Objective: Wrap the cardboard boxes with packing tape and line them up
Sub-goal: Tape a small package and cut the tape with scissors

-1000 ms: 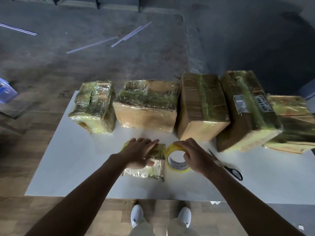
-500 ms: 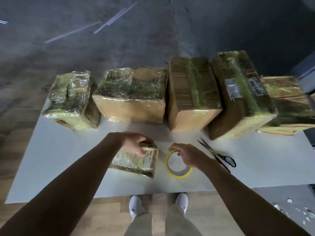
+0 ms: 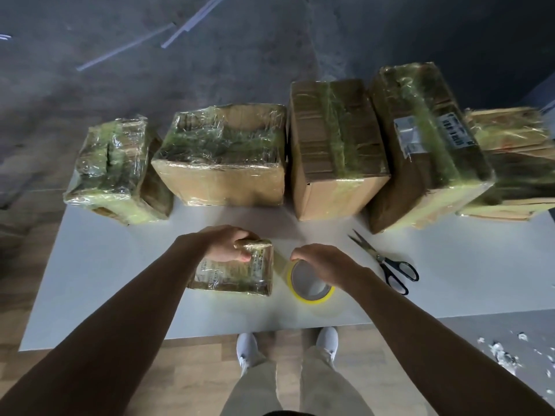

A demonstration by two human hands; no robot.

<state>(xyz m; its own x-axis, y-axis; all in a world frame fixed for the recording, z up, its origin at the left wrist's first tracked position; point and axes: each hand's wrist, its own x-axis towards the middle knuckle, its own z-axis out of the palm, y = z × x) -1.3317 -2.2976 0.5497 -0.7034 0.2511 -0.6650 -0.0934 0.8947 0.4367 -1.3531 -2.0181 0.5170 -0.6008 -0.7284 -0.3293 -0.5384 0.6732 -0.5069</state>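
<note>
A small taped box [image 3: 237, 271] lies on the white table [image 3: 99, 274] near its front edge. My left hand [image 3: 223, 244] grips the box's far left corner, fingers curled over the top edge. To its right a roll of yellowish packing tape [image 3: 310, 291] lies flat, and a strip of tape runs from it to the box. My right hand [image 3: 322, 262] holds the roll from above with curled fingers. Behind stand several tape-wrapped cardboard boxes in a row: a small one [image 3: 114, 169], a wide one [image 3: 225, 157], a tall one [image 3: 336, 145], a labelled one [image 3: 426, 142].
Black-handled scissors [image 3: 387, 262] lie open right of the roll. Flattened wrapped cardboard [image 3: 516, 163] overhangs the table's right end. My feet [image 3: 246, 346] stand at the front edge. Paper scraps [image 3: 504, 355] litter the floor at right.
The small box was turned up and my left hand shifted from lying flat on it to gripping its far corner. The roll went from standing to lying flat under my right hand.
</note>
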